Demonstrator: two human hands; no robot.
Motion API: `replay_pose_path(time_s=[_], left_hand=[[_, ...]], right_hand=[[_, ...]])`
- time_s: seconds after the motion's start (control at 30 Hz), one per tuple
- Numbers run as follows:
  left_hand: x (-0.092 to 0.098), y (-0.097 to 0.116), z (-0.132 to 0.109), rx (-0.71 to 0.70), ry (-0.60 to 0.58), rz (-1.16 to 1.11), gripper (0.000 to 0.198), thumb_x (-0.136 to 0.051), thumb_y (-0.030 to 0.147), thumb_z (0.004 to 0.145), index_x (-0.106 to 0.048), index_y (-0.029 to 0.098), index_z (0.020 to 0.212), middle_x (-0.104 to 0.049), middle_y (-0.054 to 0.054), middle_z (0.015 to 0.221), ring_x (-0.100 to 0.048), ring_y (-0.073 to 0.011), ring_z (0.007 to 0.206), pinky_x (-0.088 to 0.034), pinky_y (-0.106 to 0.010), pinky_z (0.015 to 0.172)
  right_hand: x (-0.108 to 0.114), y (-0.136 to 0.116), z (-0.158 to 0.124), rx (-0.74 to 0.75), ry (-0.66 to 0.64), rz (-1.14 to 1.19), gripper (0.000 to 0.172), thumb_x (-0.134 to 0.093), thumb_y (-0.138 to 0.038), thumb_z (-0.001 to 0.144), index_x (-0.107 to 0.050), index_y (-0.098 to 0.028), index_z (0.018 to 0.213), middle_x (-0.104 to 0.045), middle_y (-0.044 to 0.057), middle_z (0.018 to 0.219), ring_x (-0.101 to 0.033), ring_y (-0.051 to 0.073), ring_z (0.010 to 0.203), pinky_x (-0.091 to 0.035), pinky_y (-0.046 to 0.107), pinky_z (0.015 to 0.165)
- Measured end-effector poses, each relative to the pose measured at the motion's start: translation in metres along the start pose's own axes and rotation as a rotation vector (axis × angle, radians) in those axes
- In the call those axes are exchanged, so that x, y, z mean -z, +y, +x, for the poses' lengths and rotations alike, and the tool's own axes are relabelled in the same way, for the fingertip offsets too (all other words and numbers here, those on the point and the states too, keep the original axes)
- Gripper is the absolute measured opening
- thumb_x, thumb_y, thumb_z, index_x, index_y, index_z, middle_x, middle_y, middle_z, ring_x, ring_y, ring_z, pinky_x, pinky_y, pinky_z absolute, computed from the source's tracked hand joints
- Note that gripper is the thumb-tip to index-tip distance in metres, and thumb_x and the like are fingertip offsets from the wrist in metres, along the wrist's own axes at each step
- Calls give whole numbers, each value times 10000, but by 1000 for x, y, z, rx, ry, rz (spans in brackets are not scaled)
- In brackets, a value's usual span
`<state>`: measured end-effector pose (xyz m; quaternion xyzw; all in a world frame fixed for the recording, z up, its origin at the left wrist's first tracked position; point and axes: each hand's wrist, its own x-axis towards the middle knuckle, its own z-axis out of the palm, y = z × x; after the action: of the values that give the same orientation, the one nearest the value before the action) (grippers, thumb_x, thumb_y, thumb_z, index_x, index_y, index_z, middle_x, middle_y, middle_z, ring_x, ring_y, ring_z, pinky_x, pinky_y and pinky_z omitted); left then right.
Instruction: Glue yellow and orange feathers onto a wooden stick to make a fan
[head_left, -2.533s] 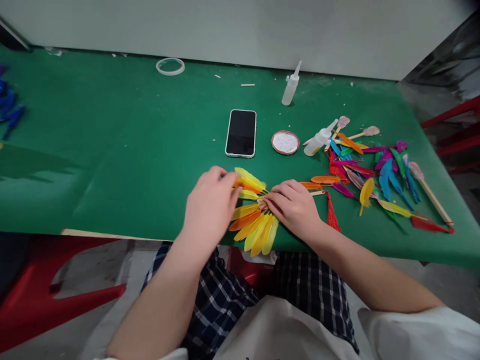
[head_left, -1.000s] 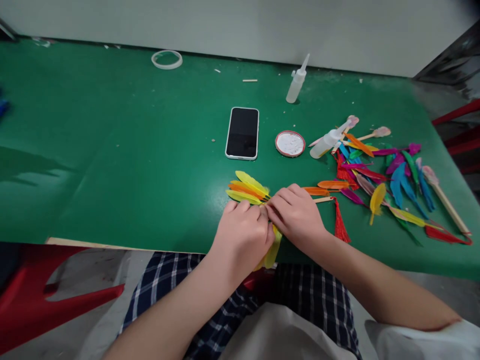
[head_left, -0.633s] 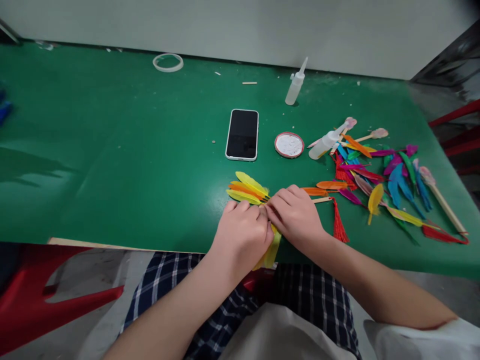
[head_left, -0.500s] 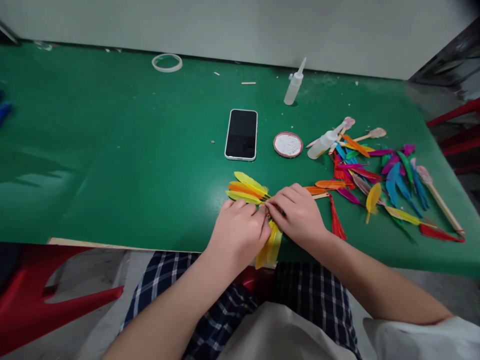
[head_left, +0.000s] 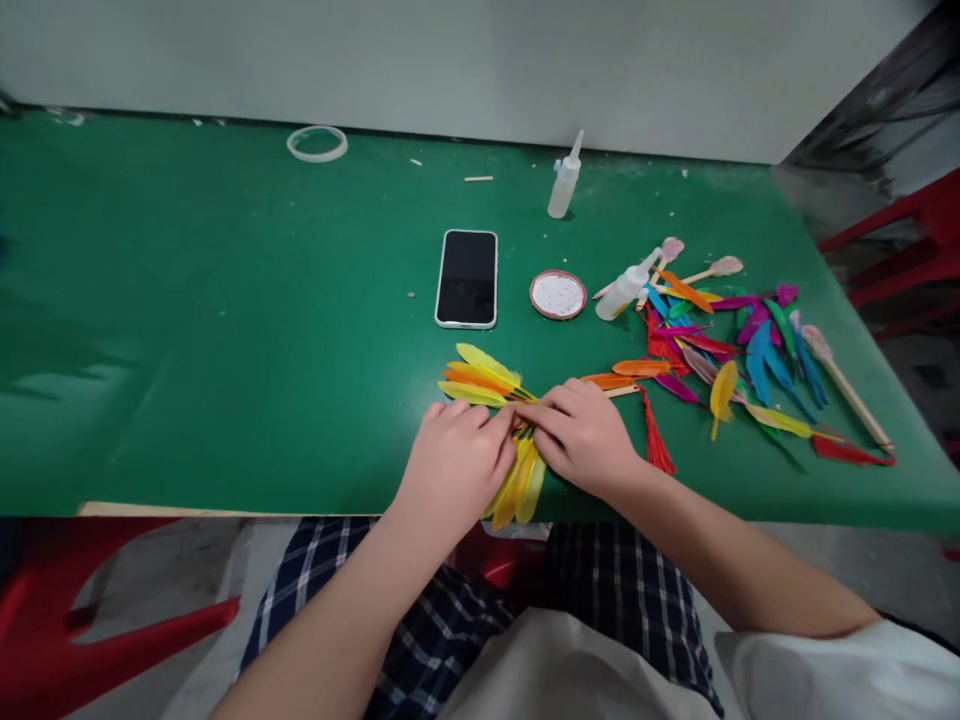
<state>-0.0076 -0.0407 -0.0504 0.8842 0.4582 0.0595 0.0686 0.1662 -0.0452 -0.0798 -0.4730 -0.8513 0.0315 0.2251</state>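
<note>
Yellow and orange feathers (head_left: 480, 374) fan out beneath and between my hands near the table's front edge. My left hand (head_left: 457, 455) is closed over the left part of the fan, fingers curled at the quill ends. From the other side my right hand (head_left: 581, 432) pinches at the middle, its fingertips meeting the left ones. Fingers hide what sits at the centre. A wooden stick (head_left: 621, 391) pokes out to the right from under my right hand, with a red tassel (head_left: 657, 432) hanging by its end. Orange feathers (head_left: 637, 368) lie just beyond that hand.
A phone (head_left: 467, 280), a small dish of white stuff (head_left: 558, 295), a leaning glue bottle (head_left: 626, 288) and an upright one (head_left: 564, 182) are on the green table (head_left: 225, 330). Coloured feathers (head_left: 761, 350) spread at right. A tape ring (head_left: 317, 144) lies at the back.
The view has shifted a little, so the table things sit further left. My fingertips have moved closer together over the middle of the feathers, and the lower yellow feathers are spread more.
</note>
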Motion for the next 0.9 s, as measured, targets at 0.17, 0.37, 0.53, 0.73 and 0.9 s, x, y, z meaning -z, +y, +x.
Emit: replay_pose_path(time_s=[0.17, 0.37, 0.53, 0.73, 0.9], left_hand=[[-1, -4, 1, -13, 34, 7, 305, -406, 240, 847, -602, 180, 1074, -633, -47, 705, -545, -212, 719, -330, -339, 634], [0, -3, 4, -24, 40, 36, 289, -410, 221, 842, -617, 183, 1039, -654, -53, 725, -568, -213, 717, -349, -334, 628], [1, -13, 6, -53, 33, -4, 284, -382, 255, 865, -610, 204, 1027, -676, -59, 869, -597, -215, 786, -388, -333, 674], [9, -18, 11, 9, 128, -63, 260, -415, 395, 846, -584, 202, 800, -661, -36, 797, -584, -197, 706, -410, -304, 642], [19, -1, 20, -62, 182, -36, 302, -392, 422, 852, -586, 203, 780, -653, -50, 821, -570, -223, 784, -415, -338, 713]], right_hand=[[-3, -4, 2, -50, -36, -11, 262, -435, -167, 809, -634, -161, 978, -577, 53, 733, -429, 170, 727, -306, 322, 649], [-8, -6, 6, -73, -13, -42, 217, -457, -204, 803, -631, -173, 929, -570, 53, 733, -426, 182, 740, -300, 327, 634], [2, -7, 0, -103, 85, 58, 239, -439, -174, 811, -617, -168, 970, -585, 57, 791, -454, 166, 740, -373, 305, 688], [38, 20, -60, -378, 374, 151, 118, -501, -225, 820, -604, -172, 798, -630, 37, 766, -526, 144, 773, -424, 278, 730], [84, 76, -142, -756, 471, -96, 173, -562, -334, 783, -621, -183, 722, -637, 40, 738, -548, 173, 748, -437, 323, 719]])
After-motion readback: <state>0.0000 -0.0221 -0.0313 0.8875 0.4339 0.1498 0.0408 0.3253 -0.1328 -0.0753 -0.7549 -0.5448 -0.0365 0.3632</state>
